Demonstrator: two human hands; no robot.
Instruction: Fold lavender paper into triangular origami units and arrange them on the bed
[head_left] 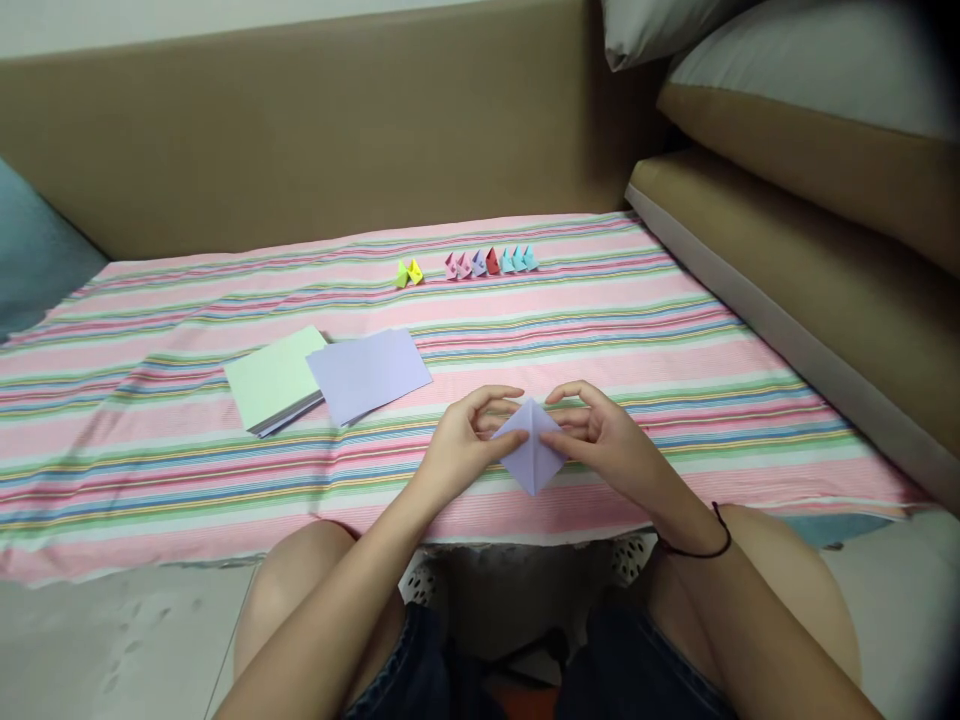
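Note:
Both my hands hold a folded sheet of lilac origami paper [533, 465] just above the cloth's near edge. It has a diamond shape with a crease or seam running down its middle. My left hand [480, 425] grips its left side, thumb on the front face and fingers behind. My right hand [596, 430] has the right side in the same way, with the index finger raised near the top corner. The fingers behind the paper are partly hidden.
On the striped cloth [187, 480] lie a stack of pale green paper [274, 375] and lilac sheets [369, 372]. Farther back stand small folded yellow pieces [409, 272] and a row of pink, lilac, red [492, 262] and blue [518, 259] ones. Cushions [787, 280] rise at right.

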